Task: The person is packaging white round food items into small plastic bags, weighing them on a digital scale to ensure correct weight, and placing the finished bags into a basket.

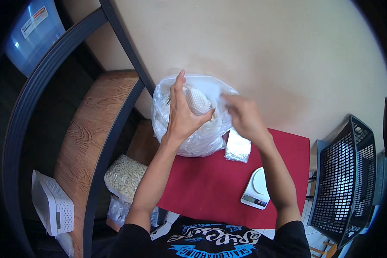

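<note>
In front of the wall, a large translucent plastic bag (196,142) full of white items stands on the red tabletop (209,183). My left hand (185,116) is over its mouth, thumb and fingers spread wide around a rounded white piece with a grid texture (197,101). Whether the hand grips that piece is unclear. My right hand (245,114) is blurred beside the bag's right rim, fingers bent; anything in it cannot be made out. Just below lies a stack of clear plastic packets (238,146). A white digital kitchen scale (256,190) rests nearer me, partly behind my right forearm.
A wooden shelf with a dark metal frame (96,122) rises at left, holding a white perforated basket (63,206). Below it sits a clear bag of pale capsule-like pieces (125,175). A blue plastic box (35,38) is at upper left. A black plastic crate (342,180) stands at right.
</note>
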Motion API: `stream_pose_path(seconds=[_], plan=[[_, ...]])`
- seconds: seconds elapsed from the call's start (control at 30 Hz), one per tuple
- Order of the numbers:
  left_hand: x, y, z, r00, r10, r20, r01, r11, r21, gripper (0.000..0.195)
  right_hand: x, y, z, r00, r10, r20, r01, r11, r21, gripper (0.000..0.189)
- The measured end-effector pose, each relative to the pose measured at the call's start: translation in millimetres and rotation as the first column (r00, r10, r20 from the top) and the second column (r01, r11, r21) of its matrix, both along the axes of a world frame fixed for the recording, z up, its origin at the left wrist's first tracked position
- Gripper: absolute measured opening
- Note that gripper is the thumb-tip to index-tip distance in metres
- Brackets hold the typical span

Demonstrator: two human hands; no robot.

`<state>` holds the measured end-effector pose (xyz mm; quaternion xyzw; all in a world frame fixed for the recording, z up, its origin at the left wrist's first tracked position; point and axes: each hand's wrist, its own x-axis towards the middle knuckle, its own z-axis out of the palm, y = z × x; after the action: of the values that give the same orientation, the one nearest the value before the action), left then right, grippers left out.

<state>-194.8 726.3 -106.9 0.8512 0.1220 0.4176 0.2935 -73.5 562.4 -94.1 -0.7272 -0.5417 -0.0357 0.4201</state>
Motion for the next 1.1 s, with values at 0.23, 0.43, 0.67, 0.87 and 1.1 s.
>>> stream_pose_path(seconds=[0.23, 0.43, 0.67, 0.87, 1.1], plan=[[0, 4, 28, 0.993, 0.119, 0.018, -0.118, 0.992, -0.045, 0.081, -14, 8, -4, 0.774, 0.053, -0.63, 0.06, 0.986, 0.156, 0.022], [0, -6, 36, 0.993, 0.115, 0.03, -0.114, 0.993, -0.024, 0.06, -36, 32, -7, 0.472, 0.302, -0.828, 0.096, 0.916, 0.388, 0.02], [-15, 4, 32, 0.997, 0.082, -0.006, -0.082, 0.996, 0.043, 0.045, -36, 40, -5, 0.472, 0.264, -0.841, 0.152, 0.915, 0.373, 0.019], [-26, 37, 8, 0.93, -0.14, 0.34, 0.328, 0.733, -0.596, 0.026, -17, 35, -3, 0.364, 0.407, -0.838, 0.171, 0.855, 0.49, 0.01], [-20, 44, -6, 0.883, -0.082, 0.461, 0.371, 0.724, -0.582, 0.013, -13, 39, 2, 0.383, 0.32, -0.867, 0.167, 0.899, 0.406, 0.011]])
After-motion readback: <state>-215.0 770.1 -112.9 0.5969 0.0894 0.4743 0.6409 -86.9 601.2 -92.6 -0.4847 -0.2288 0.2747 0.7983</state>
